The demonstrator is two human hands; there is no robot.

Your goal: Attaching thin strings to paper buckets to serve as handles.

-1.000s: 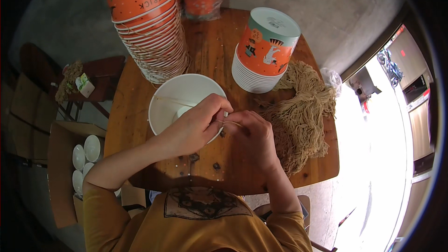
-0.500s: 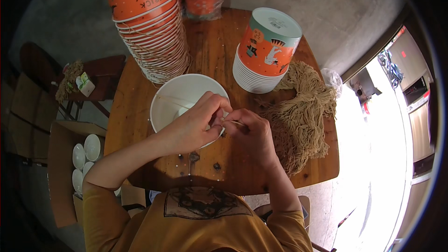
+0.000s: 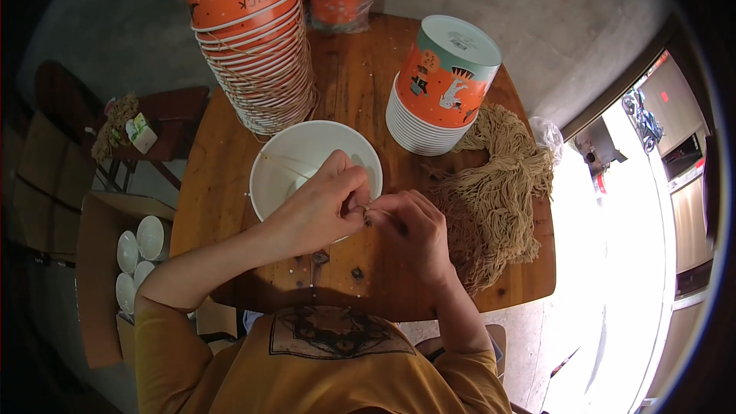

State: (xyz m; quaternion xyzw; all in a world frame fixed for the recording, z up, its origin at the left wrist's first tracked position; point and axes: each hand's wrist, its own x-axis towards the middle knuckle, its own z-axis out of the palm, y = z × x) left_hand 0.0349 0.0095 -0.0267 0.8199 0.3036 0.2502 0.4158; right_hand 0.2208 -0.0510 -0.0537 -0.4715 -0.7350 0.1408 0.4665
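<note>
A paper bucket (image 3: 270, 190), white inside, stands mouth up on the table in front of me. A thin tan cord (image 3: 285, 159) runs across its inside. Over the bucket's near right rim, my left hand (image 3: 326, 203) is closed in a pinch. Fingertip to fingertip with it, my right hand (image 3: 418, 228) is pinched too. A short bit of cord shows between the fingertips, and the fingers hide the rest of it. Right of my right hand lies a bundle of tan cords (image 3: 502, 199), draped over the table's right side.
A tall leaning stack of orange buckets (image 3: 257, 54) with cord handles stands at the back left. Upside-down nested buckets (image 3: 448, 88) stand at the back right. More wrapped buckets (image 3: 337, 0) are behind. A cardboard box (image 3: 100, 284) of white-lined buckets is left of the wooden table (image 3: 376, 92).
My right fingers have drawn in against the left fingertips, and the cord end that stuck out by the right hand no longer shows. The whole view has shifted slightly.
</note>
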